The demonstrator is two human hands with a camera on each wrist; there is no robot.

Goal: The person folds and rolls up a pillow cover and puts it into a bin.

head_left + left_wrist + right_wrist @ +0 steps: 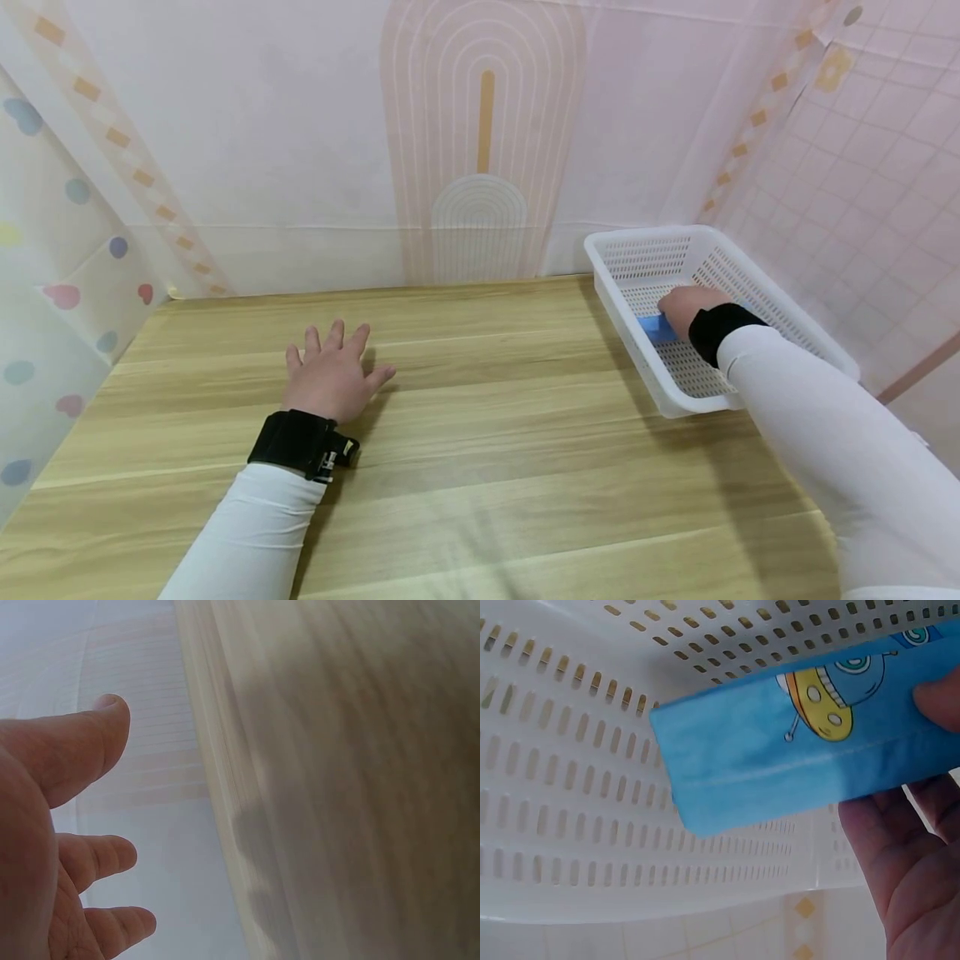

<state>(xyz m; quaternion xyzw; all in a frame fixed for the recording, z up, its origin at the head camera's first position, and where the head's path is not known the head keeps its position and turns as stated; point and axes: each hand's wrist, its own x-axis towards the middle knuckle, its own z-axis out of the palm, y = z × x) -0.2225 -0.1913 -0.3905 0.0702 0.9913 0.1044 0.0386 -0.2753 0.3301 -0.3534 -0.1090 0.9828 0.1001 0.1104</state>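
Observation:
My right hand [693, 307] is down inside a white plastic basket [633, 348] and holds a blue oblong item [657, 328]. Seen from the right wrist, this blue oblong item [735, 761] looks soft and folded, with a cartoon monster print in yellow and blue. The thumb lies across its printed face and the fingers [885, 832] come round from below. Whether it is a pouch or folded cloth I cannot tell. Over the left part of the table, my left hand [330, 383] is spread with its fingers straight, and it holds nothing.
The basket has slotted walls and stands at the back right of the wood-grain table [480, 450], close to the side wall. A pale printed backdrop [300, 167] rises behind the table's far edge. A dotted sheet [52, 333] hangs on the left.

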